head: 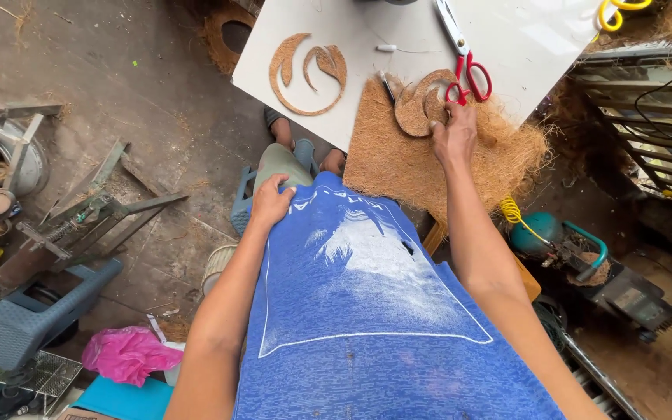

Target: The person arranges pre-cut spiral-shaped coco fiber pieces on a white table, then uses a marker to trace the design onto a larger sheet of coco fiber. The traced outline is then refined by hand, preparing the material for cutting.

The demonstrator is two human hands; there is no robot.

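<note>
Rough, dusty concrete floor (141,109) spreads under a pale, smooth board (367,35) that serves as a work surface. On the board lies a flat, curling shape cut from coir (307,74): a ring with two leaf-like swirls inside, brown and fibrous. Beside it, a shaggy coconut-fibre mat (398,167) hangs over the board's near edge, its border frayed into loose strands. A rounded coir cut-out (420,105) sits on top of that mat, and the person's right hand (453,134) presses down on it, fingers curled over its edge rather than spread. Red-handled scissors (460,54) with bright metal blades lie just beyond the fingertips, touching the cut-out's far side. A dark pen-like stick (387,88) rests at the mat's upper corner. The left hand (272,201) lies loosely cupped on the person's thigh, holding nothing, at the hem of a blue printed shirt (367,311). Off to the left stand a grey plastic chair (33,319) and a crumpled pink bag (127,354); to the right, a coiled yellow hose (516,214).
</note>
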